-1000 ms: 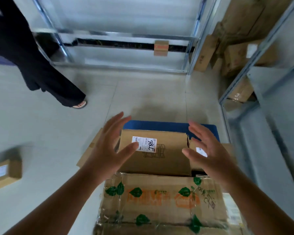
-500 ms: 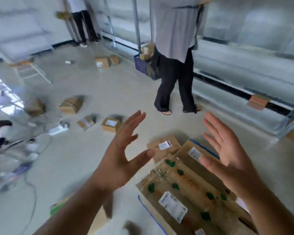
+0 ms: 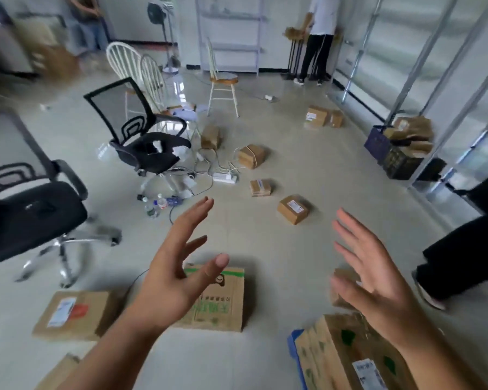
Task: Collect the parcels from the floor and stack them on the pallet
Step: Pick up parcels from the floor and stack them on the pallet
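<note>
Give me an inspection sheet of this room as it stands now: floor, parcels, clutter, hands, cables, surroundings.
Surface: pale tiled floor, glossy.
Job's things: green-printed parcel flat on the floor under the left hand; labelled parcel to its left; small parcels scattered further off; stacked parcel on the blue pallet at lower right.
Clutter: bottles by the office chair.
Hands: left hand and right hand both spread, holding nothing.
Cables: power strip with loose cables across the floor.
Surroundings: wooden chair, metal shelving, a person at the far wall.
</note>
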Demonstrator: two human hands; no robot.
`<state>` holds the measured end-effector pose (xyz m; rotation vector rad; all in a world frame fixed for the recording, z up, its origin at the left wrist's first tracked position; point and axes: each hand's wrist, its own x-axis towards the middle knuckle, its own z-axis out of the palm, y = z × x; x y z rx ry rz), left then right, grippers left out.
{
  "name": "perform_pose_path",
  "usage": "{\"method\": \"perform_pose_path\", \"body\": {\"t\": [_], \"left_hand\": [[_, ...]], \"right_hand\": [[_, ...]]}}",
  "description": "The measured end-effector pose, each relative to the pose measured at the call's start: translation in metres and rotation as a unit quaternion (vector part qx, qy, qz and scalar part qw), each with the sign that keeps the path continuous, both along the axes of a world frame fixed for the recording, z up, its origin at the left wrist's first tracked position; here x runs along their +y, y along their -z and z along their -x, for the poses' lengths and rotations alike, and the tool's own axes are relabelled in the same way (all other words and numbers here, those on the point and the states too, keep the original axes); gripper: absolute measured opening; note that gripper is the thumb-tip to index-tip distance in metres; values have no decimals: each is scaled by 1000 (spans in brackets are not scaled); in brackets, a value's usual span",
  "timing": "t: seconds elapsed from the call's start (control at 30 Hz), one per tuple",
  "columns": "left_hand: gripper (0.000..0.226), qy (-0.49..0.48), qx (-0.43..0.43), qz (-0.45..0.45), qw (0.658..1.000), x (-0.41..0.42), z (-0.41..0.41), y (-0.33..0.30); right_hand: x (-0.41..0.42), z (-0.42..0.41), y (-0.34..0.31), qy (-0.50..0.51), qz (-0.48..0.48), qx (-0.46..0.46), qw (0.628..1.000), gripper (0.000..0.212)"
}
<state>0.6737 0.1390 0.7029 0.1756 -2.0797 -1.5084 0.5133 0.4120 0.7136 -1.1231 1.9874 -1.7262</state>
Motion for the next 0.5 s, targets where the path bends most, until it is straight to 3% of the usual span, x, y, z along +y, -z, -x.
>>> {"method": "perform_pose_path", "body": {"t": [0.23, 0.5], "left_hand": [[72, -130, -10, -8, 991, -84, -104, 14], [71, -289, 2, -31, 957, -91, -189, 13]], "right_hand": [[-140, -46, 17, -142, -13, 4, 990, 86], [-221, -91, 22, -322, -24, 6, 946, 85]]}}
